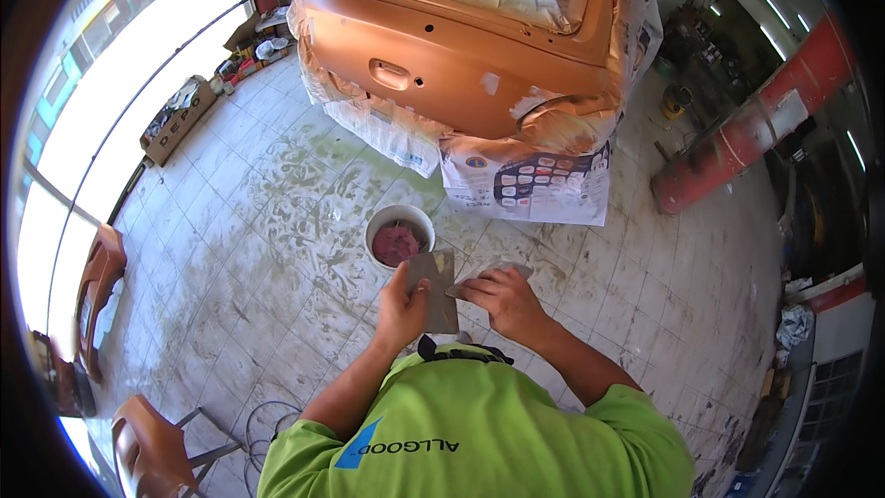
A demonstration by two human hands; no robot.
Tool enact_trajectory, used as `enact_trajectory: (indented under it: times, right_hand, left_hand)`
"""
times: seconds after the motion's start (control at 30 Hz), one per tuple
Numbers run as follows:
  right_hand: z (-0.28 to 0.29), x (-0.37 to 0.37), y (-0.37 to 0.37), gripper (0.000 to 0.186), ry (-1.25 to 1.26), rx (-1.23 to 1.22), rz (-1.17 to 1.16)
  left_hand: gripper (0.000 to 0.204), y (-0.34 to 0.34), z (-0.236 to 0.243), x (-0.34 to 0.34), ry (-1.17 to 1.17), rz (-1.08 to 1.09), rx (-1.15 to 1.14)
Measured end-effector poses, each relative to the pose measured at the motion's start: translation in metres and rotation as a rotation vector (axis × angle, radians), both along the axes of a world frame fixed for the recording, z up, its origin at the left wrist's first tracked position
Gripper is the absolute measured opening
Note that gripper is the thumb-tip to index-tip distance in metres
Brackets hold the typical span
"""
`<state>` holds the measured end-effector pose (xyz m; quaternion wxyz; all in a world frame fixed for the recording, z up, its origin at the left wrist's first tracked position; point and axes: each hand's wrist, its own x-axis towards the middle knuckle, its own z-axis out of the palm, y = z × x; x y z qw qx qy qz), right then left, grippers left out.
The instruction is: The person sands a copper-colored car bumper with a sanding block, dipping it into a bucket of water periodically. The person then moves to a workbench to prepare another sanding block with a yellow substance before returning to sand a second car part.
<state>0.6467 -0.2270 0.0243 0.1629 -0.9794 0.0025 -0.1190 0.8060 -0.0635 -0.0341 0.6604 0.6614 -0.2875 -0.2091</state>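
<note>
My left hand [403,312] grips a flat grey rectangular plate [433,275] with pale smears, thumb on its face. Just beside it, my right hand [496,304] has its fingers closed on a thin grey flat piece [514,268], its edge at or very near the plate; whether they touch I cannot tell. Beyond my hands a white bucket [419,219] stands on the tiled floor, with reddish-pink material [395,242] inside.
An orange car rear [479,65] masked with paper stands ahead. Orange body panels [138,438] are at the lower left, by a stand and coiled hose. Cardboard boxes [171,129] line the left wall. A red column [701,166] rises at the right.
</note>
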Motion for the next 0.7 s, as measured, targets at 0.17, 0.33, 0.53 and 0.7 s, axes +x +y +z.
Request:
enact_trajectory:
  times: [0.17,0.33,0.53,0.7]
  right_hand:
    - [0.024,-0.011,-0.013,0.059,-0.238,0.076,-0.095]
    - [0.04,0.01,0.0,0.064,-0.257,0.241,0.078]
    - [0.011,0.001,-0.032,0.049,-0.129,-0.127,-0.078]
    - [0.034,-0.008,-0.036,0.061,-0.106,-0.172,-0.213]
  left_hand:
    - [0.039,-0.004,0.037,0.024,0.087,0.113,-0.066]
    - [0.034,-0.019,0.06,0.018,0.84,-0.135,-0.319]
    - [0.036,-0.014,0.055,0.006,0.857,-0.137,-0.241]
    - [0.034,-0.016,0.041,0.006,0.313,-0.016,-0.188]
